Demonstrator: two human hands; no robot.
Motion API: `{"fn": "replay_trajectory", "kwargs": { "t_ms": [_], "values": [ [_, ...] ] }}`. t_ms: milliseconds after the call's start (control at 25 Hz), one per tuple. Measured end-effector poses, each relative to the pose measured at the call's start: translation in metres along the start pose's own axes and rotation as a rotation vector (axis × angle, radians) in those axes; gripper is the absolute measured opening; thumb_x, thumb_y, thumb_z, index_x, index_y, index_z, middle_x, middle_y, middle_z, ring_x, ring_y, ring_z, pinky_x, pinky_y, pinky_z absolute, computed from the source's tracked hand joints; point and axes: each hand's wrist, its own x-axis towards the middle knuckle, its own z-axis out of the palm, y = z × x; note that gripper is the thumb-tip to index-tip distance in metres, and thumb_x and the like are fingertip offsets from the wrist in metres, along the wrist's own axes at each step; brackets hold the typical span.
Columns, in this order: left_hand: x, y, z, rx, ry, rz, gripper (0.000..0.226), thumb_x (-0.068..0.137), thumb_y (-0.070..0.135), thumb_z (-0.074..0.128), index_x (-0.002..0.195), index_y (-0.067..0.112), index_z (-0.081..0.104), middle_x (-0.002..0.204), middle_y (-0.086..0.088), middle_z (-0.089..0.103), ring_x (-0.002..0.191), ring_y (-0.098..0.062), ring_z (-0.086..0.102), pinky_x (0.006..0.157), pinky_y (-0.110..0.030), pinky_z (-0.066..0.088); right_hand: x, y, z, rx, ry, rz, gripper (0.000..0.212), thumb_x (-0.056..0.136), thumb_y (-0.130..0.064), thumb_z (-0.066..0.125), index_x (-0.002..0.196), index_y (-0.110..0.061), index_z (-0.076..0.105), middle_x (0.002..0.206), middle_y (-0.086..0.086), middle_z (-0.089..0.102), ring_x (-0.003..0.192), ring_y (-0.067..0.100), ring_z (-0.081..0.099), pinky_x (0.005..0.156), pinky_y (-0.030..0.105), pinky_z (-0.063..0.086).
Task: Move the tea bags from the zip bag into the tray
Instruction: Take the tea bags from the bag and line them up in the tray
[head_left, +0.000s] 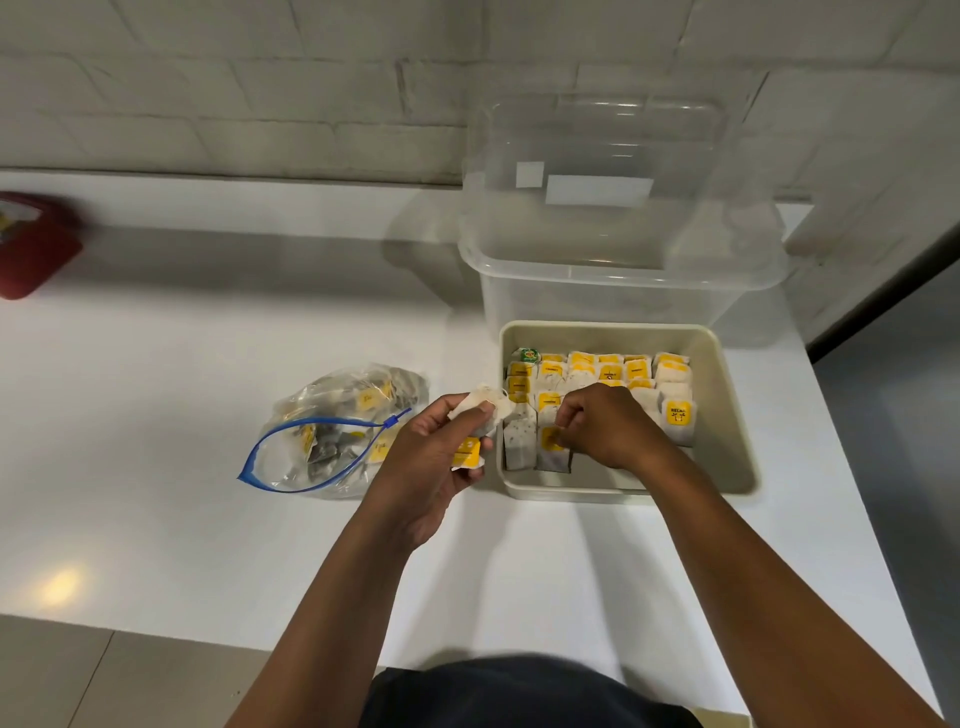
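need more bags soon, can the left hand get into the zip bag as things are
Probably not right away: the left hand already grips tea bags. The zip bag lies open-mouthed beside it with nothing between, so once emptied it likely could.

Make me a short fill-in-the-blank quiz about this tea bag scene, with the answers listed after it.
1. The zip bag on the counter has a ____ zipper strip.
2. The left hand holds tea bags between the zip bag and the ____.
3. The right hand pinches a tea bag's ____ tag inside the tray.

Answers: blue; tray; yellow
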Motion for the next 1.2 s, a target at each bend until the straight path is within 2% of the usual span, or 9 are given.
{"fn": "replay_trajectory", "kwargs": {
  "t_ms": [160,280,360,400,520,680,800,1040,1200],
  "values": [
    [0.000,-0.002,0.003,0.037,0.004,0.007,0.009,0.093,0.017,0.065,0.101,0.017,0.069,0.079,-0.001,0.064,0.064,-0.012,0.058,0.057,-0.026,0.041,0.000,0.000,0.004,-0.035,0.037,0.022,0.020,0.075,-0.029,0.081,0.068,-0.027,0.063,0.077,-0.005,0.070,0.080,0.018,0.065,0.070,0.030,0.052],
    [0.000,-0.004,0.007,0.085,0.040,0.025,0.011,0.094,0.020,0.065,0.103,0.016,0.071,0.080,-0.003,0.065,0.063,-0.013,0.059,0.053,-0.025,0.044,-0.013,-0.010,-0.010,-0.018,0.198,0.005,0.015,0.081,-0.035,0.074,0.075,-0.024,0.065,0.076,-0.009,0.069,0.078,0.012,0.063,0.069,0.028,0.048],
    [0.000,-0.005,0.011,0.117,0.066,0.031,0.014,0.095,0.023,0.065,0.105,0.016,0.071,0.082,-0.003,0.068,0.064,-0.014,0.062,0.050,-0.025,0.045,-0.027,-0.024,-0.027,0.128,0.311,-0.074,0.011,0.087,-0.032,0.068,0.080,-0.024,0.069,0.075,-0.012,0.070,0.078,0.006,0.065,0.072,0.027,0.049],
    [0.000,-0.005,0.013,0.129,0.069,0.028,0.014,0.095,0.023,0.065,0.105,0.015,0.071,0.083,-0.003,0.068,0.064,-0.014,0.062,0.050,-0.024,0.046,-0.034,-0.032,-0.035,0.260,0.299,-0.116,0.009,0.088,-0.029,0.067,0.083,-0.024,0.072,0.078,-0.012,0.072,0.081,0.004,0.066,0.074,0.027,0.050],
    [0.000,-0.006,0.022,0.165,0.034,0.020,0.016,0.094,0.026,0.066,0.103,0.013,0.071,0.081,-0.004,0.065,0.064,-0.014,0.063,0.050,-0.024,0.046,-0.054,-0.051,-0.048,0.560,0.035,-0.204,0.007,0.087,-0.028,0.072,0.091,-0.024,0.076,0.084,-0.009,0.074,0.081,0.005,0.068,0.077,0.032,0.054],
    [0.000,-0.002,0.029,0.240,-0.008,-0.006,0.016,0.094,0.029,0.066,0.094,0.014,0.072,0.069,-0.002,0.061,0.057,-0.012,0.058,0.047,-0.022,0.042,-0.062,-0.049,-0.051,0.589,-0.008,-0.235,0.017,0.087,-0.018,0.072,0.101,-0.028,0.070,0.078,-0.003,0.071,0.070,0.011,0.061,0.073,0.036,0.051],
    [0.001,0.005,0.029,0.243,-0.035,-0.094,0.020,0.096,0.029,0.062,0.093,0.011,0.070,0.064,-0.002,0.059,0.050,-0.010,0.051,0.041,-0.020,0.035,-0.068,-0.047,-0.060,0.641,-0.144,-0.280,0.036,0.093,-0.003,0.059,0.118,-0.027,0.066,0.083,0.000,0.065,0.069,0.015,0.060,0.071,0.026,0.051],
    [0.005,0.012,0.031,0.182,-0.172,-0.188,0.021,0.098,0.025,0.058,0.101,0.006,0.066,0.068,-0.003,0.055,0.055,-0.010,0.045,0.038,-0.017,0.029,-0.070,-0.038,-0.075,0.600,-0.199,-0.329,0.036,0.088,0.010,0.057,0.107,-0.016,0.074,0.090,0.000,0.068,0.075,0.009,0.058,0.071,0.019,0.049],
    [0.006,0.009,0.038,0.149,-0.184,-0.185,0.030,0.099,0.025,0.057,0.117,0.002,0.065,0.079,-0.007,0.066,0.062,-0.012,0.053,0.047,-0.020,0.043,-0.064,-0.025,-0.074,0.542,-0.095,-0.296,0.013,0.084,-0.005,0.074,0.090,-0.016,0.075,0.074,0.002,0.063,0.071,0.008,0.054,0.071,0.028,0.045]
  ]
}}
